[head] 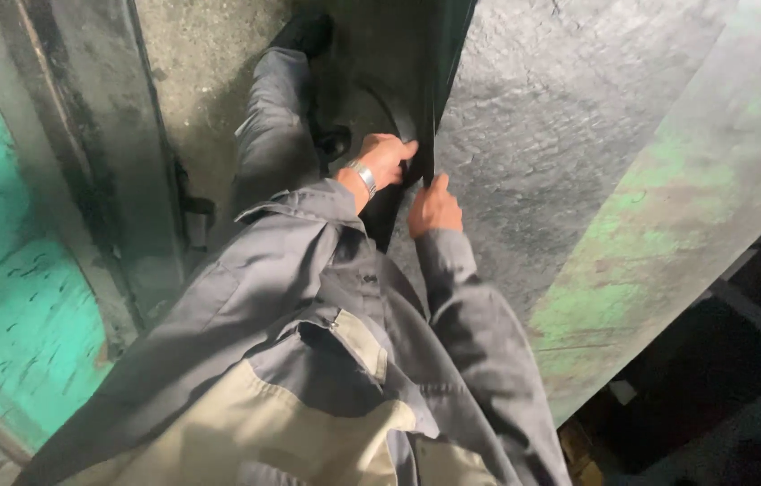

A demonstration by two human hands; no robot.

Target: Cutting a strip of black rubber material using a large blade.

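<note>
A broad grey rubber sheet slopes away on my right, over a pale green-stained panel. My left hand (metal watch on the wrist) and right hand both close their fingers on the sheet's dark edge.

Both hands grip the near edge of a broad, dark grey, rough-textured rubber sheet. The left hand, a metal band at its wrist, closes its fingers over the edge; the right hand pinches it just below. Grey work sleeves cover both arms. A worn green-painted metal frame stands left.
</note>
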